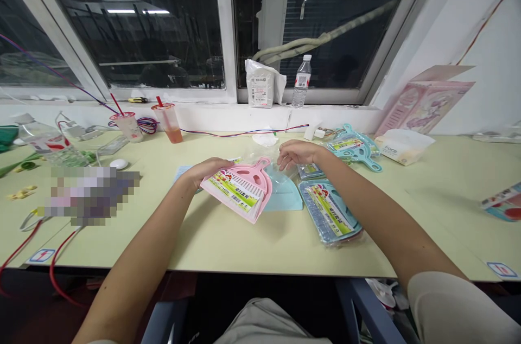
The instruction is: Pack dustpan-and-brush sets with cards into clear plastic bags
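Note:
My left hand (207, 170) grips the left edge of a pink dustpan set (256, 176), tilted above the table, with a pale brush and a printed label on its front. Over the table, to the right of the pink handle, my right hand (299, 153) has loosely bent fingers, a little apart, with no held thing visible. Thin clear plastic shows close to its fingertips. Behind the pink set lies a light blue dustpan (288, 197), partly covered. Under my right forearm is a stack of bagged blue dustpan sets (328, 211).
More blue dustpan sets (358, 151) lie behind, beside a tissue pack (402, 146) and a pink box (427, 102). Two drink cups (167, 122) and a water bottle (302, 81) stand toward the window. Red cables (57, 257) hang over the left front edge.

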